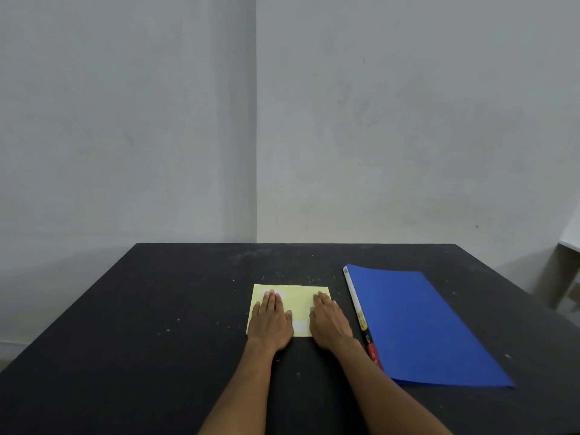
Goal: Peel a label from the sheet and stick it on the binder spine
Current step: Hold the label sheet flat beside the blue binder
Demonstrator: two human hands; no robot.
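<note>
A pale yellow label sheet [298, 304] lies flat on the black table, with a white round label [300, 328] showing near its front edge. My left hand [271, 321] rests palm down on the sheet's left half, fingers extended and close together. Palm down as well, my right hand [329, 321] covers the sheet's right edge. Neither hand holds anything. To the right lies a closed blue binder [420, 328], its white spine [354, 296] facing the sheet, with yellow, black and red markings lower on the spine.
The black table [157, 340] has a dusty, speckled top and ends at a grey wall behind. A white table edge [569, 243] shows at the far right, beyond the black table.
</note>
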